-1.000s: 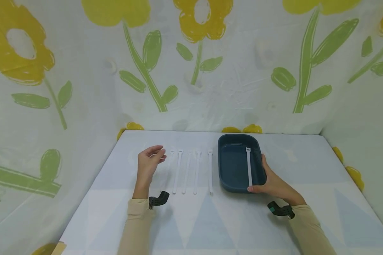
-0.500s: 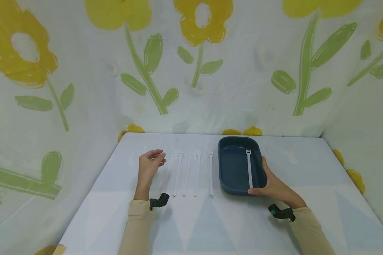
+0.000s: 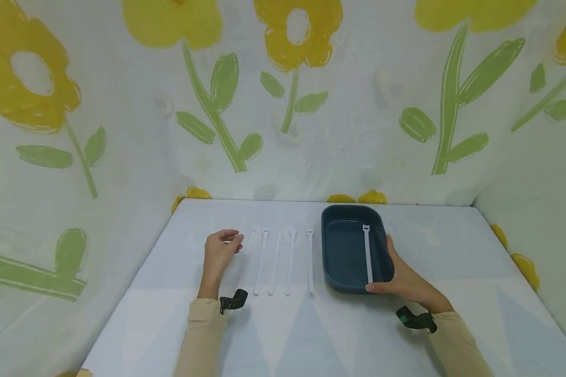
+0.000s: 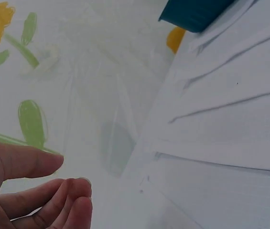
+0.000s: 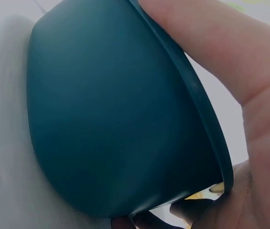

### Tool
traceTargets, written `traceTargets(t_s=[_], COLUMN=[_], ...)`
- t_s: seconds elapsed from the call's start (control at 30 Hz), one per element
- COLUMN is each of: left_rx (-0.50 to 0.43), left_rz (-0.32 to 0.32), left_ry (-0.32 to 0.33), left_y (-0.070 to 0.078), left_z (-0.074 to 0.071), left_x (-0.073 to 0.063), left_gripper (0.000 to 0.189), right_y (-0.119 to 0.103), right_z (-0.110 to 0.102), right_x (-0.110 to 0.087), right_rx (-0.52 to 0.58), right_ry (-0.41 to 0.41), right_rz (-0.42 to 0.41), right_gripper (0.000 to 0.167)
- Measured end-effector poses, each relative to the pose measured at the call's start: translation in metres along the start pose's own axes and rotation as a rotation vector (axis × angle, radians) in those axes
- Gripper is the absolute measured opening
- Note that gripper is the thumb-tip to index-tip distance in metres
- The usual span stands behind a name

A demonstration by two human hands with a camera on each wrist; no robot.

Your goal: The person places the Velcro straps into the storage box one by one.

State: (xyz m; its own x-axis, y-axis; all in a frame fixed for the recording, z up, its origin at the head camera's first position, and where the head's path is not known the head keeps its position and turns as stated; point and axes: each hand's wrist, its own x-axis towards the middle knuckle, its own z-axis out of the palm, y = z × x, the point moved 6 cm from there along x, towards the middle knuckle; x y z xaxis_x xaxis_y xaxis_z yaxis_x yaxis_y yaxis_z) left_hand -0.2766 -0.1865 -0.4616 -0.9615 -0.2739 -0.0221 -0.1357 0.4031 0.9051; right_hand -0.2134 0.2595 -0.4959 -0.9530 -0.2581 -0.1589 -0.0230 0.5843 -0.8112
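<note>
While the right hand (image 3: 407, 283) grips a dark-blue tray (image 3: 341, 267) by its near right corner, one white tie (image 3: 368, 256) inside, the left hand (image 3: 218, 255) hovers, thumb apart from curved fingers, left of several ties (image 3: 290, 264).

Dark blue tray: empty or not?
Not empty: the head view shows one white strap inside the dark blue tray. The other straps lie outside it, on the table.

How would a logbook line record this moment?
left hand: empty; right hand: gripping dark-teal rectangular tray; slim white straps: one inside, others outside
</note>
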Motion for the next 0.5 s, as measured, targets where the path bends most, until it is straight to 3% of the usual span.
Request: traceTargets(t_s=[0.5], left_rx=[0.1], left_rz=[-0.039], left_ry=[-0.064], left_y=[-0.011], left_z=[0.009], left_x=[0.003], left_gripper=[0.033], right_y=[0.0], right_z=[0.001], right_x=[0.0], right_rx=[-0.023], right_ry=[0.005], right_rz=[0.01], right_gripper=[0.143])
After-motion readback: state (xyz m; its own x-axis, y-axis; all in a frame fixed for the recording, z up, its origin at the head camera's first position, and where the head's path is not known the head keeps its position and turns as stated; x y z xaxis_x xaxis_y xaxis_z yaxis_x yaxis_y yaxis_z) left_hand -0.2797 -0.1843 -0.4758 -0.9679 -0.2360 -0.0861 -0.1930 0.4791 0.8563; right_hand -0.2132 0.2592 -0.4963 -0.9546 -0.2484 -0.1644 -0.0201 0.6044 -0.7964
